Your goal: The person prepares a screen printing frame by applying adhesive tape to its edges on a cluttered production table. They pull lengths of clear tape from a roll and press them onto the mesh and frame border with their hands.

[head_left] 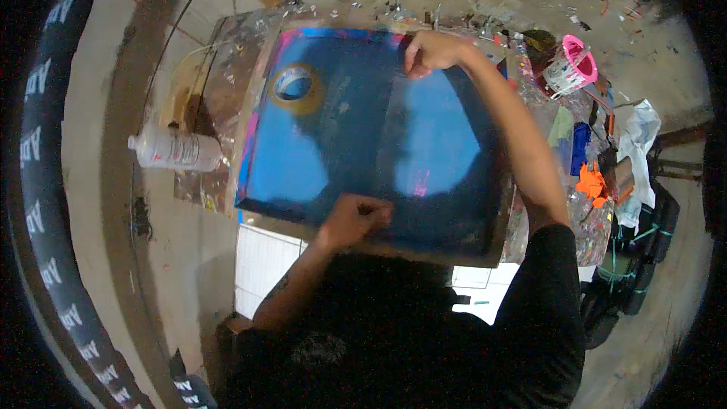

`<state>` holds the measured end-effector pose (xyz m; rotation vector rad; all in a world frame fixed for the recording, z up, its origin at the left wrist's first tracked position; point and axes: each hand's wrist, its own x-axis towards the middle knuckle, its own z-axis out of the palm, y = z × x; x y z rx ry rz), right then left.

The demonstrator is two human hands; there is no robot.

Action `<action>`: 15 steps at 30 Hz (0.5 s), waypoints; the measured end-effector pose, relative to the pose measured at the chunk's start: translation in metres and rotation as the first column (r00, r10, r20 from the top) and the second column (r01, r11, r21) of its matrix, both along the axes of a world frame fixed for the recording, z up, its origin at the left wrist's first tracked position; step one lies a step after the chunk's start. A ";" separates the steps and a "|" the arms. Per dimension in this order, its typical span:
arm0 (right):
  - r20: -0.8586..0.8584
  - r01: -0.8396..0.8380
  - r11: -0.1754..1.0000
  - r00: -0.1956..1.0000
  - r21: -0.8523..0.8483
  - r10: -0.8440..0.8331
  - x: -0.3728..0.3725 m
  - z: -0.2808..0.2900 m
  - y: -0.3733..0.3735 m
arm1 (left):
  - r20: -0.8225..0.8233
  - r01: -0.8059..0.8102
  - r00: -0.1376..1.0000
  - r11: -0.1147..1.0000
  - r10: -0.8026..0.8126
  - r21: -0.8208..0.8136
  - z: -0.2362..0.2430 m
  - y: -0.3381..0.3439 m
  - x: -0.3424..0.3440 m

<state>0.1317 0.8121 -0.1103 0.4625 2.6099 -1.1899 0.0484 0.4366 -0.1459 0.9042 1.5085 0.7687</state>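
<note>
A blue-meshed screen printing frame [443,117] lies flat in front of me, its borders edged with blue and pink tape. My left hand [354,221] is closed in a pinch over the near edge. At the far edge, my right hand [435,54] bends down with its fingers pinched together. A faint pale band on the mesh runs roughly between the two hands; whether it is clear tape I cannot tell. What the fingertips hold is too small to make out. On the frame's far left part sits a roll of tape [310,100]. Shadows darken much of the mesh.
A translucent plastic bottle [178,148] lies left of the frame on the paint-spattered table [219,53]. To the right are a pink-rimmed paint bucket [556,79], an orange scrap [593,184], a blue piece [580,148] and crumpled white plastic [640,144]. Black bundles [651,220] are beyond.
</note>
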 end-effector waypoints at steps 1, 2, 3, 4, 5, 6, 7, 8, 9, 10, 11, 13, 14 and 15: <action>0.021 0.016 0.999 1.000 0.027 -0.016 -0.001 0.000 -0.002 | 0.082 -0.062 0.995 0.998 0.062 -0.009 -0.004 -0.002 0.002; 0.041 -0.016 0.999 0.999 0.047 0.015 -0.003 0.001 -0.003 | 0.162 -0.124 0.979 0.992 0.125 -0.022 -0.006 -0.004 0.004; 0.050 -0.022 0.999 0.999 0.039 0.020 -0.002 0.000 -0.003 | 0.170 -0.129 0.977 0.991 0.132 -0.031 -0.006 -0.003 0.004; 0.034 -0.033 0.999 0.999 0.038 0.032 -0.001 -0.002 -0.004 | 0.124 -0.082 0.988 0.993 0.092 -0.083 -0.002 -0.002 0.004; 0.018 -0.044 0.998 0.999 0.036 0.043 -0.001 -0.004 -0.004 | 0.082 -0.037 0.995 0.990 0.048 -0.137 0.002 -0.001 0.004; 0.014 -0.053 0.998 0.999 0.037 0.053 -0.001 -0.007 -0.002 | 0.089 -0.043 0.994 0.988 0.057 -0.151 0.005 0.001 0.005; 0.021 -0.065 0.998 0.998 0.022 0.064 -0.002 -0.008 -0.003 | 0.019 -0.018 1.000 0.994 0.020 -0.103 0.008 0.001 0.004; 0.010 -0.064 0.997 0.998 0.035 0.064 -0.003 -0.007 -0.003 | -0.052 0.013 0.999 0.998 -0.016 -0.058 0.011 0.001 0.004; 0.000 -0.056 0.997 0.998 0.047 0.056 -0.001 -0.009 -0.001 | -0.043 0.011 0.999 0.997 -0.014 -0.073 0.017 0.004 0.004; -0.017 -0.061 0.998 0.998 0.029 0.061 0.000 -0.014 0.001 | -0.187 0.048 0.981 0.998 -0.057 -0.050 0.025 0.005 0.005; -0.010 -0.064 0.998 0.998 0.009 0.065 0.002 -0.019 0.002 | -0.327 0.092 0.940 0.995 -0.098 -0.033 0.026 0.006 0.004; 0.020 -0.045 0.998 0.999 0.036 0.044 0.001 -0.015 -0.002 | -0.306 0.119 0.945 0.993 -0.118 -0.015 0.015 0.001 0.001; 0.034 -0.050 0.997 0.998 0.063 0.048 0.001 -0.016 -0.004 | -0.228 0.103 0.969 0.995 -0.098 0.011 0.009 -0.001 0.002; 0.039 -0.049 0.998 0.998 0.050 0.047 0.002 -0.019 -0.002 | -0.155 0.090 0.984 0.995 -0.082 0.042 0.007 -0.001 0.003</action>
